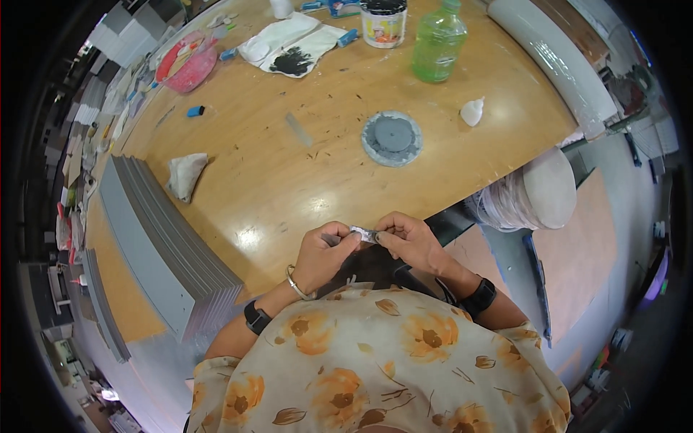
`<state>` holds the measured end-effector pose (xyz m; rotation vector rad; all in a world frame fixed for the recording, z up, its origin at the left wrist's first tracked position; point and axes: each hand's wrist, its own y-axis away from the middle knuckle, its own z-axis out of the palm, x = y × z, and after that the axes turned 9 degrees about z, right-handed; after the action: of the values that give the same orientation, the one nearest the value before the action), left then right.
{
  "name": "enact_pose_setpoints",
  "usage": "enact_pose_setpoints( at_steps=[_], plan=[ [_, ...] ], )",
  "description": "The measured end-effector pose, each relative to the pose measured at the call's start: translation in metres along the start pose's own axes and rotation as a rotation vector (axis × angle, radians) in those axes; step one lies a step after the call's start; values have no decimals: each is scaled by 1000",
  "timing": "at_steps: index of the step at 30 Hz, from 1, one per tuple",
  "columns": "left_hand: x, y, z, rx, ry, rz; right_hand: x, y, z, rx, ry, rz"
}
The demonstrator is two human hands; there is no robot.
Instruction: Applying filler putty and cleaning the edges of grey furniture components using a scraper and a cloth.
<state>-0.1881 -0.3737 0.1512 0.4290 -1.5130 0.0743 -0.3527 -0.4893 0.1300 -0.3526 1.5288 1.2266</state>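
Observation:
Near the table's front edge, my left hand (326, 252) and my right hand (406, 242) are drawn close together. Between their thumbs and fingers they pinch a small whitish-grey strip (366, 234), smeared with something dark. The left fingers also close round a greyish flat end (330, 239); I cannot tell whether it belongs to the same strip. Beyond the hands lies a round lid (417, 154) with a disc of grey paste (393, 134) on it. To the left stands a stack of long grey panels (155, 224), next to a folded whitish cloth (188, 177).
At the back are a black-smeared tub (383, 29), a green bottle (439, 43), a stained white cloth (289, 45) and a pink bowl (189, 68). A crumpled white lump (472, 112) lies right of the lid. A plastic-wrapped roll (552, 65) borders the right edge, above a round bucket (547, 189).

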Motion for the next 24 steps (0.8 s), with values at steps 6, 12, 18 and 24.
enact_pose_setpoints(
  at_steps=[6,12,18,24],
  plan=[
    [11,7,-7,87,81,-67,-3,-13,7,-84,1,21],
    [8,4,-18,149,95,-132,0,-17,12,-138,-24,-52],
    [8,4,-29,261,250,-183,-13,-24,4,-231,23,100],
    [3,5,-30,256,141,-131,-21,-46,27,-184,140,119]
  ],
)
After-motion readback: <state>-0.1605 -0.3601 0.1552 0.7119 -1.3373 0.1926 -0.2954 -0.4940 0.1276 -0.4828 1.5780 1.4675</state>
